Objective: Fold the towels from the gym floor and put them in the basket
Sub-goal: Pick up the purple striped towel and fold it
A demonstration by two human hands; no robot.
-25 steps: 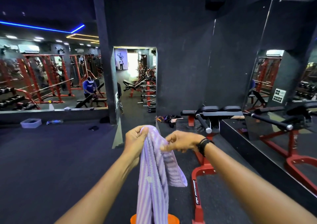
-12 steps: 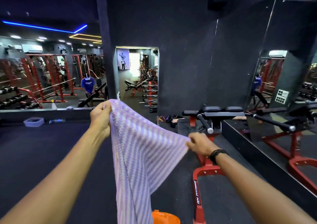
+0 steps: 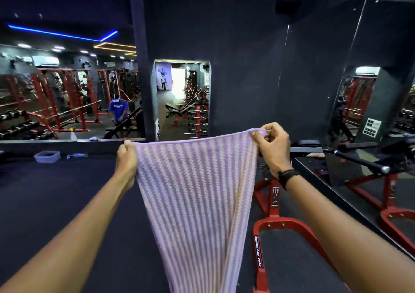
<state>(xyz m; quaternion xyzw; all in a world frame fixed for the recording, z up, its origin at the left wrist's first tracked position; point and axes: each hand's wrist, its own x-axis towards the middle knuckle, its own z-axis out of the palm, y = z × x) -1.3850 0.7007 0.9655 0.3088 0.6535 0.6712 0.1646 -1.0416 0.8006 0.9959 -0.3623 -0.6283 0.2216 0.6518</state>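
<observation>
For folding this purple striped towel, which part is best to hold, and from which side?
Hold the towel at its two top corners, one from each side, as the left hand and right hand do now. The top edge is stretched flat and the rest hangs freely, so it should fold evenly.

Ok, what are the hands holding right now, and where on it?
A purple-and-white striped towel, spread by its top edge: the left hand grips the top left corner, the right hand pinches the top right corner. The rest hangs down.
</observation>
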